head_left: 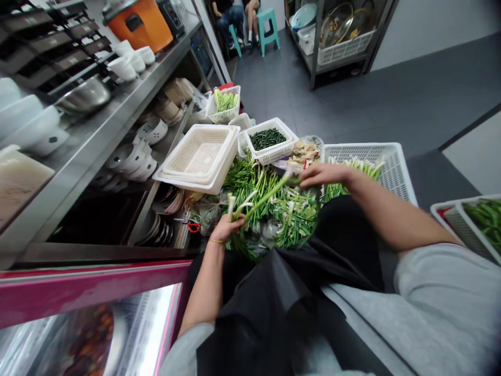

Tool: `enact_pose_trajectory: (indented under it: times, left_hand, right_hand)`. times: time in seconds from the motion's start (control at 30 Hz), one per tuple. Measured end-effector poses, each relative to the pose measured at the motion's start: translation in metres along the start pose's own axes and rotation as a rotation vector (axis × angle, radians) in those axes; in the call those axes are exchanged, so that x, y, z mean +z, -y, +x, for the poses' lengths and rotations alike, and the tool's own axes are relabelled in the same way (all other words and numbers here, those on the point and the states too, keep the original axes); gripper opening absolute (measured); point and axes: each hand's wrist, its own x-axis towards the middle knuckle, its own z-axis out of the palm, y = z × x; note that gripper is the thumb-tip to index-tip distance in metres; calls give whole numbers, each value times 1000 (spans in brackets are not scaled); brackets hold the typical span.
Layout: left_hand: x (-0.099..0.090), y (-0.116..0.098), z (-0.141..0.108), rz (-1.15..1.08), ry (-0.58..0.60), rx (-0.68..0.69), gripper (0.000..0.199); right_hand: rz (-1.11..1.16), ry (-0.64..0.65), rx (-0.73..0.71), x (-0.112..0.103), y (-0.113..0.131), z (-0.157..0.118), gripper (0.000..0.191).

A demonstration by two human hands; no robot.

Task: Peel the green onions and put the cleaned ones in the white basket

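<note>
My left hand [229, 227] is closed round several spring onions [270, 194], white ends up, above a heap of greens. One long stalk slants up to the right toward my right hand [323, 175], whose fingers are pressed together at its pale root end; motion blurs that spot. Beneath lie more loose green stalks [250, 180] and a pile of trimmed leaves and peelings [295, 216]. Just beyond my right forearm, a white slotted basket [395, 172] holds spring onions with pale ends. Red-handled scissors [193, 225] rest left of my left hand.
An empty-looking white basket [223, 172] stands ahead on the left, beside a small basket of dark green chillies [268, 138]. A steel shelf [117, 125] with bowls runs along the left. Green peppers [487, 219] sit at right. Two people sit near a turquoise stool [268, 28].
</note>
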Motion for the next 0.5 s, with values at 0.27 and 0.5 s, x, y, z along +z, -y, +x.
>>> enact_pose_trajectory:
  times: [0.27, 0.5]
  left_hand:
    - [-8, -1, 6, -172, -108, 53, 39]
    - [16, -14, 18, -181, -45, 35, 41]
  right_hand:
    - [-108, -598, 138, -36, -16, 8, 22]
    - [267, -128, -164, 100, 7, 104, 36]
